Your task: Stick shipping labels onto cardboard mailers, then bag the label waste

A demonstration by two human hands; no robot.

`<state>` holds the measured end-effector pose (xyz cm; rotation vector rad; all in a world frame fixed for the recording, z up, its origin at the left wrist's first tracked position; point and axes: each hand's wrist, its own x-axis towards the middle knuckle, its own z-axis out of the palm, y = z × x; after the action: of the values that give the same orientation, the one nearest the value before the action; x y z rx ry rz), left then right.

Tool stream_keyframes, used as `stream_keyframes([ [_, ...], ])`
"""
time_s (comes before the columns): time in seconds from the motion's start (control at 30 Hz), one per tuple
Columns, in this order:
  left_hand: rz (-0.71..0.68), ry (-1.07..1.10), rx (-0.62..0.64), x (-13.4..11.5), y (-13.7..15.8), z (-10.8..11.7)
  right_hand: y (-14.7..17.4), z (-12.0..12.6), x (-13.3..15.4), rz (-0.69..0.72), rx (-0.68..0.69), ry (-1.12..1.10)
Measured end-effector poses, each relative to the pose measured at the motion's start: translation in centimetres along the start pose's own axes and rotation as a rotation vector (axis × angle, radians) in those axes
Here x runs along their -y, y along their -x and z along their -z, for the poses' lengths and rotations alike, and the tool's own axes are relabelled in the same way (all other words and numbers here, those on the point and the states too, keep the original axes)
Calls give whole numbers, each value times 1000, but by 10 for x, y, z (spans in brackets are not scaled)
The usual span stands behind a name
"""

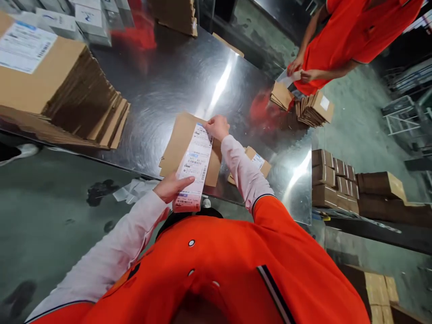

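Note:
A strip of printed shipping labels (195,168) lies lengthwise over a flat piece of brown cardboard (178,137) on the metal table, its lower end hanging past the front edge. My left hand (173,185) grips the strip near that lower end, thumb on top of the print. At the strip's far end, my right hand (218,127) pinches the label's upper corner with fingers bent over the cardboard. Partly behind my right forearm sits a small stack of labelled cardboard (259,163).
Tall stacked flat cardboard (67,85) stands at the left, white boxes (91,20) behind it. Across the metal table (162,76), a co-worker in orange (351,40) handles a sheet by more cardboard stacks (313,108). Brown cartons (334,180) stand at the right.

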<state>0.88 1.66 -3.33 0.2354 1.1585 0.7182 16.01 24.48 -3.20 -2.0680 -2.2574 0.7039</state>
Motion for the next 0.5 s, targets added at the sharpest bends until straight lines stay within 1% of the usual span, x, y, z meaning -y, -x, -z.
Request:
stream_keyframes([
  [0.1, 18, -40, -11, 17, 1, 10, 1, -7, -3, -3, -14, -9],
  [0.17, 41, -119, -34, 38, 8, 21, 7, -8, -3, -15, -61, -11],
  [0.2, 48, -159, -52, 51, 13, 28, 11, -8, -2, 6, -102, -2],
  [0.23, 53, -194, -72, 62, 21, 36, 16, -9, -1, 65, -137, 15],
  [0.27, 58, -223, -83, 71, 29, 44, 21, -11, 1, 161, -147, 39],
  [0.3, 71, -250, -83, 78, 37, 53, 27, -14, 3, 278, -128, 66],
  [0.33, 87, -273, -86, 79, 46, 60, 33, -18, 6, 391, -81, 94],
  [0.37, 94, -281, -96, 76, 53, 67, 41, -24, 9, 467, -27, 124],
  [0.43, 48, -212, -156, 58, 64, 74, 61, -36, 14, 508, 45, 182],
  [0.47, -5, -155, -216, 44, 66, 74, 73, -42, 16, 521, 62, 201],
  [0.5, -80, -119, -292, 28, 65, 72, 88, -47, 17, 565, 89, 213],
])
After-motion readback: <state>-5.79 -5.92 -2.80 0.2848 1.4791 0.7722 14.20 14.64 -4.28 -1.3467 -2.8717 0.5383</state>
